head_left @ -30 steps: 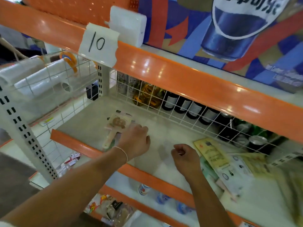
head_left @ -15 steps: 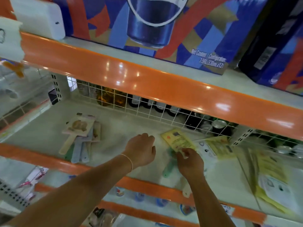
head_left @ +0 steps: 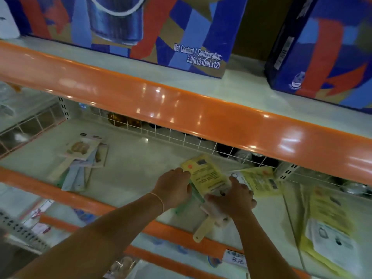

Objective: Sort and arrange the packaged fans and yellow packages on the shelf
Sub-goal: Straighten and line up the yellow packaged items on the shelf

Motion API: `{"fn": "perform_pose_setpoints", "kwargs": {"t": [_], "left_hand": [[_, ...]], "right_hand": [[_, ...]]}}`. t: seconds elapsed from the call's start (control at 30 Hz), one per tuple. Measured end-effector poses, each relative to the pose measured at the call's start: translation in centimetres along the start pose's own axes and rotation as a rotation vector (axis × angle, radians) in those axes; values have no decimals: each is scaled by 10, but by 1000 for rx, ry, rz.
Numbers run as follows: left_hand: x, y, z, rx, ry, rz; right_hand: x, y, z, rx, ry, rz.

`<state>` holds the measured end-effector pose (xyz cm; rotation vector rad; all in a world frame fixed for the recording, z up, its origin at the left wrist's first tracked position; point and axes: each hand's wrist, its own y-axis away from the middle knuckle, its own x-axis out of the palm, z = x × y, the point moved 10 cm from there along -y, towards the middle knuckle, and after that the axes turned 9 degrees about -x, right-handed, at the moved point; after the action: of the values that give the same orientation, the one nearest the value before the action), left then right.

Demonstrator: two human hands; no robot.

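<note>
Yellow package (head_left: 207,175) lies mid-shelf, just behind the fans (head_left: 201,200) it covers. Left hand (head_left: 174,189) curls at its near-left edge, right hand (head_left: 233,200) presses beside it; I cannot tell either grip. Fan handles overhang the shelf (head_left: 141,168) lip and might slip.

Orange shelf edge (head_left: 181,109); yellow package (head_left: 209,176) with black print; blue-red boxes (head_left: 141,27); perhaps pale-green fan handle (head_left: 196,195)

Fan heads hidden under both hands (head_left: 231,200), yellow package (head_left: 330,234) blurred (print unreadable), cartons cropped above
</note>
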<state>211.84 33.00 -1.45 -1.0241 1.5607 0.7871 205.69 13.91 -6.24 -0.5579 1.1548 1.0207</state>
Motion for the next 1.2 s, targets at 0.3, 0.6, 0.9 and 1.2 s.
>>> {"fn": "perform_pose_setpoints", "kwargs": {"t": [0.3, 0.6, 0.9, 1.2], "left_hand": [[7, -5, -24, -55, -17, 8], [1, -13, -60, -69, 31, -53], [9, -15, -143, 6, 137, -24], [37, -9, -255, 272, 130, -34]], "right_hand": [[-7, -21, -11, -78, -236, 25], [-23, -7, -47, -62, -715, 102], [-58, 14, -141, 104, -879, -93], [-107, 55, -262, 293, -932, -411]]}}
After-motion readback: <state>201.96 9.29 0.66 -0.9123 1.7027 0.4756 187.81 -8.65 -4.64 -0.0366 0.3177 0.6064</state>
